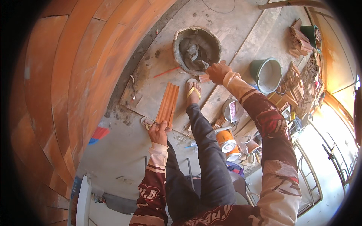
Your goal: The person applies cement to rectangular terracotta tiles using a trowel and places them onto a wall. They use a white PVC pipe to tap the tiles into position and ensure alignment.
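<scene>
Work with a ridged terracotta tile and wet mortar, seen from the head. The step in hand appears to be the taking up of mortar [190, 48] from the round tub [176, 47]; the next move probably calls for carrying a portion to the tile's grooved face and spreading it evenly. The left hand [158, 132] is clamped on the near end of the ridged terracotta tile [169, 102], which extends forward from the fingers, grooves upward, left of the sandalled foot [193, 92]. The right hand [218, 73] is curled closed at the tub's near right edge; what it grips cannot be told. The tile lies well apart from this hand, the mortar just beside it.
</scene>
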A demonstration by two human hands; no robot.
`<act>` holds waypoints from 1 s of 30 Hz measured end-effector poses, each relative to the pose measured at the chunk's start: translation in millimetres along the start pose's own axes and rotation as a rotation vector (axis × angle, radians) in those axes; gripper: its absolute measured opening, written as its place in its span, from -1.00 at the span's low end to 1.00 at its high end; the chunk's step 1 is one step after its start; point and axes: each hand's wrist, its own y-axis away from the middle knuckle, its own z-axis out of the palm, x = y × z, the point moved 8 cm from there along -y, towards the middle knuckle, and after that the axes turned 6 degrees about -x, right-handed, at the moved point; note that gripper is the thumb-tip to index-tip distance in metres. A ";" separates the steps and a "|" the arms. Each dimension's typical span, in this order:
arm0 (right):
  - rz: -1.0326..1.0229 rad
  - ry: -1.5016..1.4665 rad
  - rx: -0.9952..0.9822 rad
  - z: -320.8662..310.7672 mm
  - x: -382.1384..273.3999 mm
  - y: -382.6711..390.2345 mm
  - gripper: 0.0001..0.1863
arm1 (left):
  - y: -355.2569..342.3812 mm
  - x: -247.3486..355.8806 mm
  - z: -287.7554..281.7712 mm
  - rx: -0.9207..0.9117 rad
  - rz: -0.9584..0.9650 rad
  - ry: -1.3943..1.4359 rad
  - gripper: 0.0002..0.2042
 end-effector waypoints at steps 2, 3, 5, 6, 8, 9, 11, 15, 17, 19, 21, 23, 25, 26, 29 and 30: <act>-0.018 0.060 -0.058 0.6 13.6 -8.4 -0.81 | 2.0 7.9 12.1 0.013 -0.017 -0.019 -0.84; -0.103 0.059 -0.020 -3.7 12.9 -13.3 -0.81 | 6.0 16.5 13.2 0.037 -0.021 -0.032 -0.85; -0.248 0.056 0.046 -1.1 32.7 -5.6 -0.81 | 4.0 23.5 24.1 0.015 -0.007 -0.067 -0.85; -0.315 0.055 0.116 -3.6 38.7 0.6 -0.76 | 2.7 26.7 28.1 0.004 0.000 -0.086 -0.85; -0.114 -0.335 -0.056 -14.4 50.4 13.4 -0.74 | 0.0 29.0 24.1 -0.006 -0.028 -0.100 -0.85; 0.000 -0.526 -0.143 -13.1 56.5 26.5 -0.72 | -2.4 29.4 26.6 -0.023 -0.042 -0.105 -0.85; 0.088 -0.754 -0.130 3.2 67.6 38.4 -0.70 | -4.8 38.5 37.0 -0.048 -0.043 -0.140 -0.80; 0.113 -0.996 -0.036 35.6 75.2 66.1 -0.65 | -9.8 51.7 56.9 -0.080 -0.027 -0.164 -0.75; 0.110 -1.097 -0.020 50.2 68.2 74.5 -0.65 | -12.8 56.7 64.6 -0.089 -0.021 -0.166 -0.75; 0.100 -1.190 0.027 62.6 64.3 82.7 -0.65 | -15.4 63.6 74.5 -0.097 -0.011 -0.161 -0.75; 0.133 -1.278 0.044 77.8 62.7 86.6 -0.64 | -18.4 68.6 83.2 -0.104 -0.001 -0.142 -0.76; 0.150 -1.381 0.087 89.8 60.5 91.0 -0.63 | -28.5 62.2 84.9 -0.126 -0.036 -0.131 -0.77; 0.198 -1.483 0.152 94.1 50.3 95.0 -0.61 | -33.4 56.2 89.0 -0.131 -0.080 -0.096 -0.78; 0.220 -1.534 0.182 96.0 41.6 95.3 -0.60 | -34.3 52.7 90.9 -0.123 -0.108 -0.067 -0.77; 0.261 -1.663 0.378 94.7 13.8 102.3 -0.57 | -36.1 48.2 104.7 -0.127 -0.153 -0.011 -0.77; 0.256 -1.610 0.467 93.9 4.3 104.1 -0.57 | -36.9 45.7 111.5 -0.134 -0.164 0.001 -0.76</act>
